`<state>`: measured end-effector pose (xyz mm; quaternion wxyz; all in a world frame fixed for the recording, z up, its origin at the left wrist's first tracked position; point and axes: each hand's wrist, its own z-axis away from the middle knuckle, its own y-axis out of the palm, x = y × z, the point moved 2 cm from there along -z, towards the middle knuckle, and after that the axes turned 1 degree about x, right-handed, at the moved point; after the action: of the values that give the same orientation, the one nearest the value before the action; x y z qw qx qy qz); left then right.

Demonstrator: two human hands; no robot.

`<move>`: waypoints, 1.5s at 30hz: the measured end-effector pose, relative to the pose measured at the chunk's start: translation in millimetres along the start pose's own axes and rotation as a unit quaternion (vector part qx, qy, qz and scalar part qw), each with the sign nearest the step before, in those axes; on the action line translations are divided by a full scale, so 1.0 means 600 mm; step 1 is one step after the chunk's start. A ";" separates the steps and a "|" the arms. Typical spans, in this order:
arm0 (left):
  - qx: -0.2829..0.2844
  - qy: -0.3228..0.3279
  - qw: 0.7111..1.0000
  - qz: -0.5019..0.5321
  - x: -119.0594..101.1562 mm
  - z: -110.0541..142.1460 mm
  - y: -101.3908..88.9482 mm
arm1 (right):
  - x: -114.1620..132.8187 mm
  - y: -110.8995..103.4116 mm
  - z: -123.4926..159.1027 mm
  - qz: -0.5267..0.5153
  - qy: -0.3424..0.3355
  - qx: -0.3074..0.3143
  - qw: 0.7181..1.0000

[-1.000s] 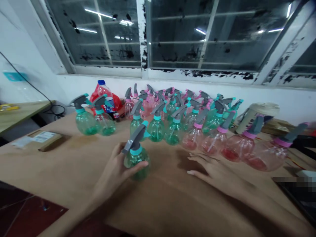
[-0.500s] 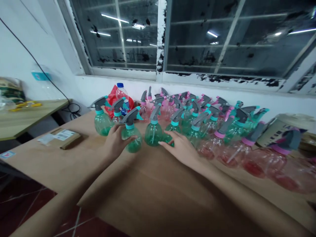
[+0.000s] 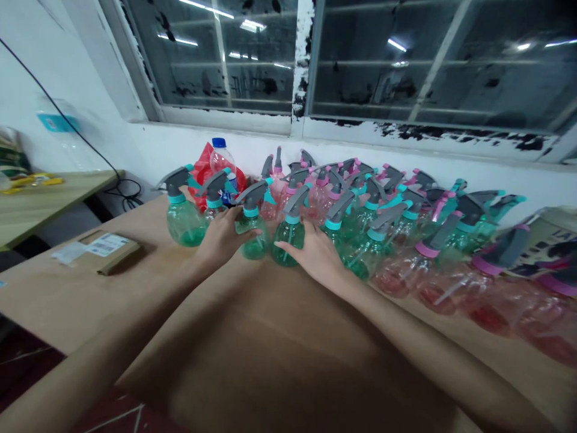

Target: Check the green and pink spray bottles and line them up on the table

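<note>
A round, translucent green plastic spray bottle with a grey trigger head and turquoise collar (image 3: 254,248) is grasped by the left hand (image 3: 224,237), with the thumb laid across its front. A matching green spray bottle just to its right (image 3: 288,236) is held around its body by the right hand (image 3: 321,254), the thumb in front and the fingers toward the back. Both bottles are held upright, close beside each other, at the near edge of the crowded group.

To the left, two more green spray bottles (image 3: 184,224) are placed close together, the farther one partly hidden by the left hand. Behind them, a crumpled red plastic bag (image 3: 204,171) and a clear plastic bottle with a blue cap (image 3: 219,157) are seen. To the right, a row of pink-collared, reddish transparent spray bottles (image 3: 395,280) is set along the brown tabletop (image 3: 252,343), with further green and pink spray bottles packed behind. A flat brown cardboard package with a white label (image 3: 110,255) is laid well apart at the left, near a pale wooden side table (image 3: 49,204).
</note>
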<state>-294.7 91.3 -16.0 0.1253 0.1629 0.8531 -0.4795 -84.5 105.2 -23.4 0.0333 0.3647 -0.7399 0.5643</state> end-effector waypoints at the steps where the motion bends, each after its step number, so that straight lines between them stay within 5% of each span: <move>1: -0.001 0.000 1.000 0.004 0.000 -0.001 0.002 | 0.002 0.002 -0.003 0.003 0.007 0.002 1.000; 7: -0.032 -0.004 0.999 0.018 -0.006 0.013 0.000 | 0.014 0.003 -0.008 0.025 0.024 0.014 0.999; 13: -0.109 -0.014 0.991 0.078 -0.032 0.095 -0.037 | 0.021 -0.014 0.034 0.046 0.008 0.023 0.999; 20: 0.108 -0.010 0.964 0.244 -0.130 0.166 -0.019 | 0.017 -0.058 0.154 0.085 -0.041 0.026 0.995; 24: 0.149 0.064 0.936 0.311 -0.227 0.166 0.002 | 0.000 -0.097 0.221 0.084 -0.051 0.030 0.995; 30: 0.169 0.089 0.915 0.355 -0.357 0.166 0.029 | -0.044 -0.142 0.298 0.121 -0.068 -0.013 0.990; 36: 0.163 0.094 0.909 0.371 -0.415 0.162 0.093 | -0.098 -0.167 0.327 0.152 -0.120 -0.104 0.976; 45: 0.170 0.100 0.891 0.409 -0.442 0.144 0.123 | -0.232 -0.179 0.350 0.075 -0.093 0.040 0.992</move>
<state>-17.4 11.3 -19.1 0.1949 0.5635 0.6242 -0.5048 155.5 -15.7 -76.5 -0.0926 0.3603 -0.7419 0.5578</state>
